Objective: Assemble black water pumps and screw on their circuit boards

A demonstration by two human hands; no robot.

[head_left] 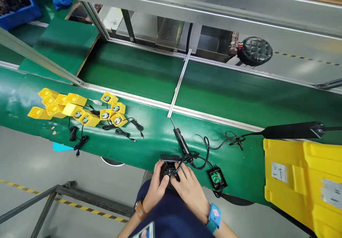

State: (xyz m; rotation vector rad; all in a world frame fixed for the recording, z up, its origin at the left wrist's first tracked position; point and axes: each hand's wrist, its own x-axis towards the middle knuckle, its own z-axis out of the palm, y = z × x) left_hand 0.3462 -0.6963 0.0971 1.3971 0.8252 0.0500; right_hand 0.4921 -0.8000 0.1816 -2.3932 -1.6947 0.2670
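Both my hands hold a black plastic housing (169,170) low over the belt's near edge, with a black cable looped across it. My left hand (157,183) grips its left side, and my right hand (188,188) presses on its right side. Just beyond them, an electric screwdriver (181,142) lies on the belt, its cord trailing right. To the right of my right hand sits a second black housing (217,178) with a green circuit board inside. Further left stands a cluster of yellow plastic housings (74,110), several showing round circuit boards, with coiled black cables (123,133).
The green conveyor belt (149,142) runs across the view, with a metal rail (179,83) along its far side. Large yellow crates (285,181) stand at the right. A black padded stool (255,51) sits beyond the belt, and a blue crate (16,14) stands far left.
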